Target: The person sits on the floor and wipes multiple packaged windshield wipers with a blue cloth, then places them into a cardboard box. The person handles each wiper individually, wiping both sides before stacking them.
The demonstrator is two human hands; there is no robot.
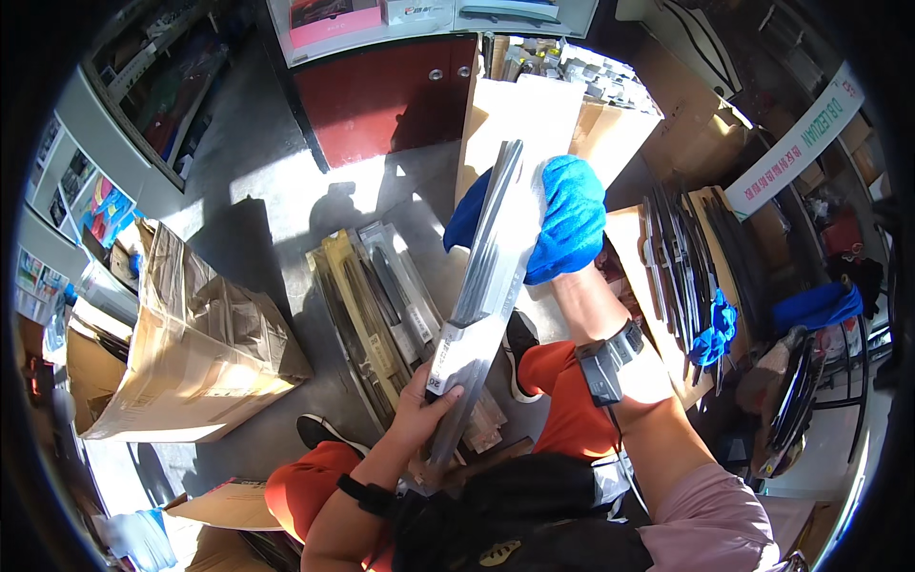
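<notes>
A long, narrow clear plastic wiper blade pack (pixel 483 276) with a white label slants up and away in front of me. My left hand (pixel 419 412) is closed round its lower part, with the thumb over the label's near end. A blue cloth (pixel 570 221) is bunched against the pack's upper part, and some of it shows on the far left side too. My right hand (pixel 570 289) is wrapped in that cloth and grips it; its fingers are hidden. Below, several similar long packs (pixel 376 305) lie side by side on the floor.
An open cardboard box (pixel 205 372) stands at the left. Ahead is another box (pixel 610 133) full of small packages, by a dark red cabinet (pixel 381 100). Black wiper blades (pixel 681 257) lie on cardboard at the right, with a blue rag (pixel 715 329) on them.
</notes>
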